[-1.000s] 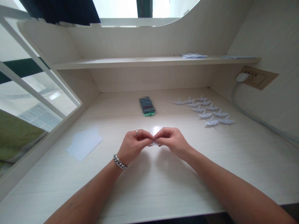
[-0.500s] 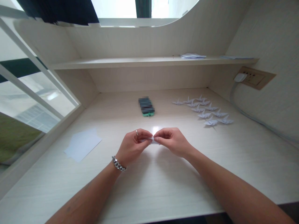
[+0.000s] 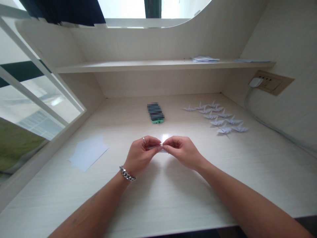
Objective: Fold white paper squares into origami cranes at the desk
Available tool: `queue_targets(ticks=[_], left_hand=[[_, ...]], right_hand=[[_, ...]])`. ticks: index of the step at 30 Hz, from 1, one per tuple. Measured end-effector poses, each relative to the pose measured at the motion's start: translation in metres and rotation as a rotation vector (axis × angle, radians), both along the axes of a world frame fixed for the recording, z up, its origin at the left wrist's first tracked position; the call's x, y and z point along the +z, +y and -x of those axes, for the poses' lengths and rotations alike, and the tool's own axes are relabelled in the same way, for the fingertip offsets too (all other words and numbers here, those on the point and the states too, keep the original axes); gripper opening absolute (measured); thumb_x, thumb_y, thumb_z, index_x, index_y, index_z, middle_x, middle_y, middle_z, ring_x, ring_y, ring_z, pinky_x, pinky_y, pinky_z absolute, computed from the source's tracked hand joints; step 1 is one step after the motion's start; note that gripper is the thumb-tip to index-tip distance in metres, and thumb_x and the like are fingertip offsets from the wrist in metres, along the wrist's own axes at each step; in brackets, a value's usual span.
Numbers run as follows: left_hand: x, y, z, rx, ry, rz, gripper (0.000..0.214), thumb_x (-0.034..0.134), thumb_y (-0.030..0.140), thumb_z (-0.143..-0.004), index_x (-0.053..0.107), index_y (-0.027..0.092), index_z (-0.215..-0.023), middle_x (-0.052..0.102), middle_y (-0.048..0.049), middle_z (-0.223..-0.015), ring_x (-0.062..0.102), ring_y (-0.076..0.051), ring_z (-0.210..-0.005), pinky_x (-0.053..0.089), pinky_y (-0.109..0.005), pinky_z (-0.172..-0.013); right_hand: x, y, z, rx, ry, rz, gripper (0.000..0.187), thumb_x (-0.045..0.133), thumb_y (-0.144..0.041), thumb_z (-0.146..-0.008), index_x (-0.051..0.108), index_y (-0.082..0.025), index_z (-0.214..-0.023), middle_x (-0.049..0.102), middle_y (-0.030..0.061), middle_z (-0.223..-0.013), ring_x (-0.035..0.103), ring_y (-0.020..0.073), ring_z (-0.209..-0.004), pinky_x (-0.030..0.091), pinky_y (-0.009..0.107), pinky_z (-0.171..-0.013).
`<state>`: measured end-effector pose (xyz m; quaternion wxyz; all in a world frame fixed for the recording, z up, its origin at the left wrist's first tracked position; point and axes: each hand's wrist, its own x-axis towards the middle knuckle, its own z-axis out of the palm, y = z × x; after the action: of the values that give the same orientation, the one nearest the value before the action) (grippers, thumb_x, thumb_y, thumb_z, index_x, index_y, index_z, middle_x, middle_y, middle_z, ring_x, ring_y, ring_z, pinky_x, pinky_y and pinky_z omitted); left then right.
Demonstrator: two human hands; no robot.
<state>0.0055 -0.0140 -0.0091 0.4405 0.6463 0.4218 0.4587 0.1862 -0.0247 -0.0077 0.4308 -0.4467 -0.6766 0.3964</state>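
A small piece of folded white paper (image 3: 162,151) is pinched between my two hands, just above the desk; most of it is hidden behind the fingers. My left hand (image 3: 143,150), with a ring and a chain bracelet, grips its left part between thumb and fingers. From the other side my right hand (image 3: 184,150) pinches it too, the fingertips of both hands nearly meeting. Several folded paper cranes (image 3: 218,117) stand in a cluster to the right, beyond my right hand. Left of my left hand lie some white paper sheets (image 3: 88,153).
A phone with a green edge (image 3: 156,113), its screen blurred, lies beyond my hands on the desk (image 3: 138,211). Above runs a shelf (image 3: 123,66) bearing a paper stack (image 3: 205,59). On the right wall, a white plug (image 3: 256,82) with a cable (image 3: 272,128) sits in a socket.
Both hands keep their pinch on the folded paper at nearly the same spot, with only a tiny shift of the fingers. The view has moved very slightly.
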Motion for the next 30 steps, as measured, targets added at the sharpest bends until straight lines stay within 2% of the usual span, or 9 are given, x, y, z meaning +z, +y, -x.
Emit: queue_targets(ticks=[6,12,18,22,27,30], left_hand=[[0.004,-0.001,0.001,-0.001,0.009,-0.027,0.012,0.072,0.021,-0.074,0.068,0.014,-0.083,0.073,-0.0055,-0.079,0.069,-0.016,-0.073,0.057,-0.027,-0.069],[0.01,-0.001,0.0,-0.034,-0.005,-0.006,0.015,0.067,0.02,-0.078,0.068,0.014,-0.092,0.074,-0.0062,-0.082,0.069,-0.016,-0.074,0.056,-0.026,-0.067],[0.004,-0.002,-0.002,0.0,0.047,-0.021,0.015,0.074,0.025,-0.072,0.069,0.014,-0.081,0.073,-0.0058,-0.08,0.069,-0.017,-0.074,0.057,-0.028,-0.071],[0.002,-0.002,-0.002,0.031,-0.014,-0.025,0.012,0.074,0.021,-0.071,0.069,0.014,-0.08,0.072,-0.005,-0.078,0.068,-0.017,-0.073,0.057,-0.029,-0.07],[0.003,-0.002,0.0,0.054,0.0,-0.066,0.011,0.073,0.021,-0.072,0.068,0.015,-0.08,0.071,-0.0047,-0.076,0.068,-0.017,-0.072,0.055,-0.027,-0.068],[0.001,-0.003,0.0,0.067,0.045,-0.109,0.011,0.072,0.022,-0.074,0.068,0.015,-0.081,0.071,-0.0045,-0.077,0.067,-0.017,-0.072,0.055,-0.027,-0.069]], right_hand=[[0.001,0.001,-0.002,0.013,-0.055,0.033,0.015,0.061,-0.027,-0.082,0.07,-0.017,-0.077,0.069,0.0036,-0.074,0.059,0.0154,-0.067,0.043,0.026,-0.06],[0.001,0.001,-0.004,0.013,-0.076,0.017,0.017,0.058,-0.028,-0.083,0.07,-0.016,-0.077,0.067,0.0029,-0.071,0.056,0.0144,-0.064,0.04,0.026,-0.058],[0.005,-0.001,-0.003,0.057,-0.081,0.005,0.017,0.058,-0.027,-0.084,0.07,-0.016,-0.078,0.067,0.0032,-0.072,0.057,0.0146,-0.066,0.042,0.026,-0.06],[0.004,0.001,-0.004,0.094,-0.007,0.052,0.017,0.057,-0.024,-0.083,0.072,-0.016,-0.082,0.068,0.0038,-0.073,0.059,0.015,-0.067,0.045,0.027,-0.063],[-0.002,0.006,-0.004,0.144,0.203,0.204,0.021,0.061,-0.025,-0.079,0.073,-0.015,-0.092,0.07,0.0062,-0.082,0.063,0.0168,-0.071,0.052,0.033,-0.07],[-0.002,0.005,-0.003,0.12,0.181,0.206,0.021,0.062,-0.026,-0.078,0.073,-0.015,-0.092,0.071,0.0071,-0.084,0.064,0.0176,-0.073,0.051,0.033,-0.071]])
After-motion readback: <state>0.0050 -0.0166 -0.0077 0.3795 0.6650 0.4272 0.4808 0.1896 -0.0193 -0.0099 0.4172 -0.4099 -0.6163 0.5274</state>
